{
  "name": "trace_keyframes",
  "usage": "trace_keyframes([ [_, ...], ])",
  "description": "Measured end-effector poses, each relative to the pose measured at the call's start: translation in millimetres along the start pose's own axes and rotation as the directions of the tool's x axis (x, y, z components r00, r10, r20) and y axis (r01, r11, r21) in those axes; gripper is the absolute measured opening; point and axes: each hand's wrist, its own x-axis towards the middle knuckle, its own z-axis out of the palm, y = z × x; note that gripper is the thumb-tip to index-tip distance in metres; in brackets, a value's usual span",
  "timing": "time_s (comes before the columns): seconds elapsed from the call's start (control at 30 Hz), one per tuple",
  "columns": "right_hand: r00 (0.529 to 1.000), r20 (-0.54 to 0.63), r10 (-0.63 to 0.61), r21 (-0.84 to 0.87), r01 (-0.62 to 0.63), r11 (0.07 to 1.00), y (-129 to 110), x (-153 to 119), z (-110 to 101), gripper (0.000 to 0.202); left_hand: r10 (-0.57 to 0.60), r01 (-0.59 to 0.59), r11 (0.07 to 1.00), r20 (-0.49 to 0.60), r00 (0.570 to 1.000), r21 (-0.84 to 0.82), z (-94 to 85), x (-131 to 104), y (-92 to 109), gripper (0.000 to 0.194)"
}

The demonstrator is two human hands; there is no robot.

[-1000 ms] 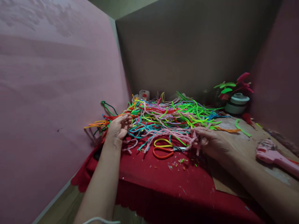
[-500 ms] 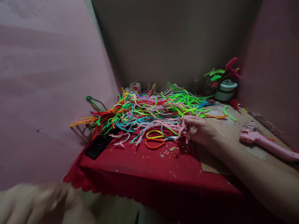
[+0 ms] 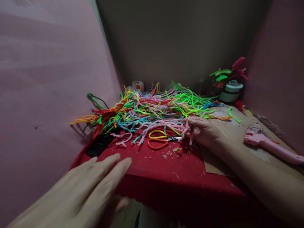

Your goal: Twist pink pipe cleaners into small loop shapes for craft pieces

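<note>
My right hand (image 3: 201, 129) is closed round a light pink pipe cleaner (image 3: 184, 132) at the near right side of a big heap of coloured pipe cleaners (image 3: 152, 110). Beside it lie scissors (image 3: 158, 140) with one yellow and one orange-red handle loop, their blade tips covered by the pink strands. My left hand (image 3: 87, 186) hangs over the table's front left edge, fingers stretched forward and slightly blurred, with nothing in them. Tiny coloured clippings (image 3: 169, 153) are scattered near the scissors.
A red cloth (image 3: 142, 164) covers the table. A black phone-like slab (image 3: 99, 145) lies at the left. To the right are a cardboard sheet (image 3: 216, 167), a pink glue gun (image 3: 268, 144) and a pale lidded pot (image 3: 231, 91) by fuzzy flowers. Pink walls stand either side.
My left hand has risen from the bottom left corner, moved right toward the table and stretched its fingers out. My right hand stays in place on the pink pipe cleaner.
</note>
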Motion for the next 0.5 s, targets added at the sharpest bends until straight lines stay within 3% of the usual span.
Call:
trace_keyframes([
  [0.13, 0.999, -0.036, 0.008, 0.003, -0.008, 1.0, -1, -1, 4, 0.01, 0.114, -0.141, 0.983, 0.21, 0.971, 0.119, -1.9, 54, 47, 0.052],
  [0.23, 0.997, -0.063, 0.036, -0.003, -0.037, 0.999, -4, -3, 10, 0.008, -0.01, -0.052, 0.986, 0.375, 0.927, 0.156, 14.1, 86, 82, 0.048],
  [0.37, 0.997, -0.057, 0.057, -0.042, -0.059, 0.997, -6, -4, 11, 0.007, -0.003, -0.02, 0.998, 0.341, 0.94, 0.064, 38.5, 107, 111, 0.031],
  [0.43, 0.998, -0.038, 0.048, -0.038, -0.049, 0.998, -5, -4, 10, 0.007, 0.031, -0.022, 0.999, 0.286, 0.958, -0.036, 44.7, 117, 116, 0.028],
  [0.5, 0.999, -0.033, 0.036, -0.022, -0.037, 0.999, -5, -3, 8, 0.007, -0.007, 0.042, 0.988, 0.238, 0.971, -0.146, 49.5, 128, 117, 0.027],
])
